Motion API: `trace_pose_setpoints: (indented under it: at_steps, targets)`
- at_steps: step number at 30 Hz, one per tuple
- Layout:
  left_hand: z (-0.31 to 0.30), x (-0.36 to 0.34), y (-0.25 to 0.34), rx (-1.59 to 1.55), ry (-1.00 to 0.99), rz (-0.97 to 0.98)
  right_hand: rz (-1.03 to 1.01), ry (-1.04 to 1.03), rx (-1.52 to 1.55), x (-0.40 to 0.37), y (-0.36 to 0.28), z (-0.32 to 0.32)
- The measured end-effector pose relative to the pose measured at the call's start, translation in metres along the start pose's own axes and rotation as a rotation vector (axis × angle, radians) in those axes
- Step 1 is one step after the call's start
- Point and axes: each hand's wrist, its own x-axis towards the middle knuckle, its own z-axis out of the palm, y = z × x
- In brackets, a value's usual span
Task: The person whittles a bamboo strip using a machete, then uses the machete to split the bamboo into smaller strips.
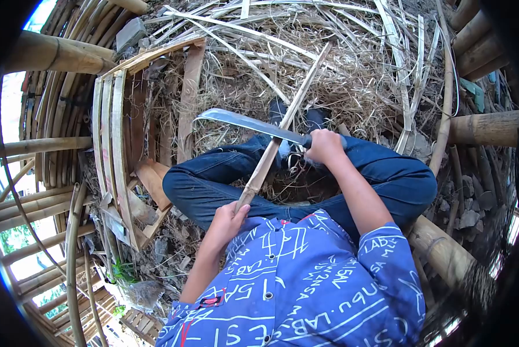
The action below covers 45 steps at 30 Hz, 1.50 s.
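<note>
My right hand (326,147) is closed round the handle of a machete (245,121), whose long blade points left. The blade lies across a split bamboo strip (263,166) at about its middle. My left hand (227,221) grips the near end of that strip, close to my waist. From there the strip slants up and away to the right, over my crossed legs (213,173), its far end above the shavings.
Bamboo shavings (352,75) and long thin strips (395,46) cover the ground ahead. A wooden crate frame (118,133) stands at my left. Thick bamboo poles (485,128) border the right side, with stones (468,220) near them.
</note>
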Motion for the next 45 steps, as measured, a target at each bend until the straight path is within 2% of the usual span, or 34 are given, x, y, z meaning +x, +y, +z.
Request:
trace_pose_setpoints:
  at_steps: [6,8,9,10,13,18,22,24,29,31,34,37,38,39,42,45]
  targets:
    - [-0.005,-0.006,0.006,0.037,0.008,-0.03,-0.048,-0.005,-0.071,0.014,0.004,-0.001]
    - [-0.008,-0.014,0.007,0.089,0.014,-0.032,0.085,0.005,-0.052,0.022,0.011,0.001]
    - [-0.006,-0.021,0.006,0.011,-0.003,-0.025,0.162,-0.002,-0.013,0.026,0.017,-0.009]
    - [-0.006,-0.028,0.003,-0.065,-0.022,-0.023,0.13,0.048,-0.025,0.028,0.022,-0.009]
    - [-0.006,-0.028,-0.001,-0.038,-0.025,-0.029,0.098,-0.028,-0.049,0.035,0.027,-0.019]
    - [-0.01,-0.031,0.001,-0.031,-0.035,-0.06,0.051,0.067,-0.105,0.04,0.034,-0.011]
    - [-0.014,-0.031,-0.003,-0.159,-0.018,-0.088,-0.017,0.079,-0.066,0.032,0.023,-0.005]
    - [-0.018,-0.03,0.006,-0.088,-0.027,-0.114,-0.039,0.134,0.006,0.022,0.015,0.006]
    - [-0.01,-0.019,0.014,0.113,0.017,0.059,-0.258,0.027,0.009,-0.029,-0.029,-0.004]
    - [-0.009,-0.022,0.01,0.113,0.016,0.057,-0.311,-0.039,0.023,-0.039,-0.04,-0.005]
    - [-0.01,-0.035,0.012,0.149,0.01,0.035,-0.271,-0.016,-0.047,-0.023,-0.028,-0.006]
    - [-0.01,-0.056,0.006,0.131,-0.01,-0.022,-0.005,0.092,-0.095,0.015,0.012,-0.012]
    - [-0.008,-0.061,0.005,0.074,-0.028,-0.061,0.062,0.044,-0.065,0.025,0.022,-0.023]
    - [-0.005,-0.062,0.014,0.121,-0.025,-0.006,0.005,0.106,-0.087,0.03,0.03,-0.023]
    - [-0.003,-0.058,0.009,0.135,-0.023,0.004,0.014,0.055,-0.146,0.04,0.038,-0.028]
    - [-0.012,-0.063,0.008,0.145,-0.027,0.003,0.033,0.098,-0.126,0.044,0.039,-0.026]
